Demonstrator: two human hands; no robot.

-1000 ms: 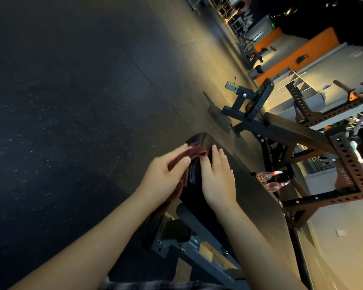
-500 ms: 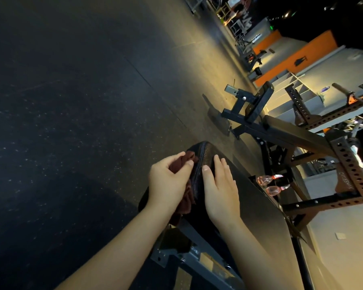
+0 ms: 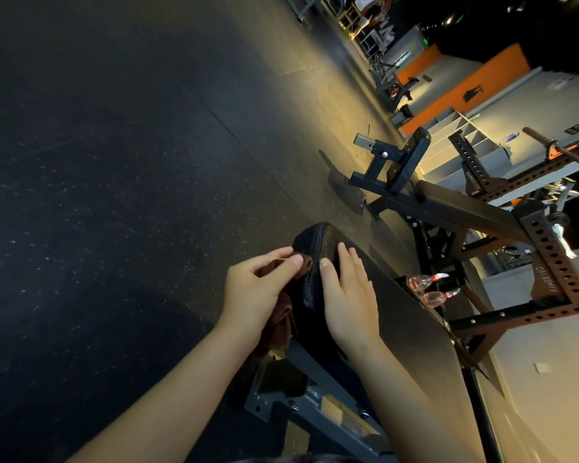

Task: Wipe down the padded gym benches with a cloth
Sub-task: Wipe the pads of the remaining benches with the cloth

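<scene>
Head view, gym floor. The left hand [image 3: 254, 292] pinches a reddish-brown cloth [image 3: 283, 317] between thumb and curled fingers and presses it to the side edge of the near bench pad [image 3: 415, 345], close to its rounded end. The right hand [image 3: 348, 295], fingers straight and together, lies flat on the pad's top and appears to steady it. Two spray bottles [image 3: 428, 290] lie at 3 o'clock of the right hand, beyond the pad. A second bench [image 3: 462, 208] stands at 2 o'clock, apart from both hands. Judged progress: the edge of the near pad is being wiped. No streaks show which surfaces are finished, so the share done cannot be told. The second bench probably remains.
</scene>
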